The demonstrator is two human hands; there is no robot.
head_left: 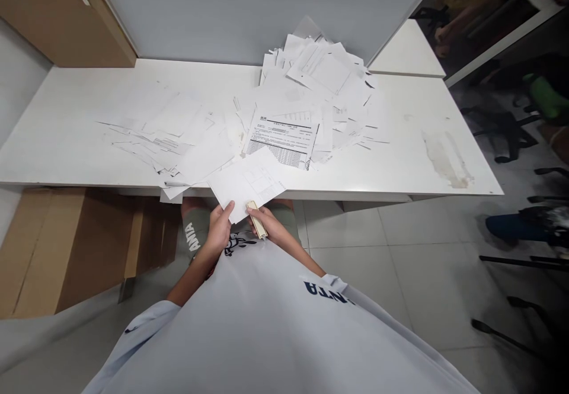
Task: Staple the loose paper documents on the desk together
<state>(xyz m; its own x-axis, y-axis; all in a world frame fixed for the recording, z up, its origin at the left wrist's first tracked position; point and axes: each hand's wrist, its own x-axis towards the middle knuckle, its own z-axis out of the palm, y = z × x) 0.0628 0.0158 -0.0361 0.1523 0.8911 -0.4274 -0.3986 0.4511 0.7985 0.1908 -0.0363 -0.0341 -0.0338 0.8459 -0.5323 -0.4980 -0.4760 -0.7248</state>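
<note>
Just below the front edge of the white table [400, 163], my left hand [219, 229] pinches the lower left corner of a white sheet of paper [245, 182]. My right hand [271, 225] is closed round a small cream-coloured stapler [256, 219] at the sheet's lower edge. The sheet tilts up over the table edge. Both hands are close to my body, above my lap.
Loose printed papers lie scattered on the table: a spread at the left [164, 139] and a taller heap at the middle back [315, 80]. Cardboard boxes [66, 246] stand under the table at left. Chair bases [507, 133] stand on the tiled floor at right.
</note>
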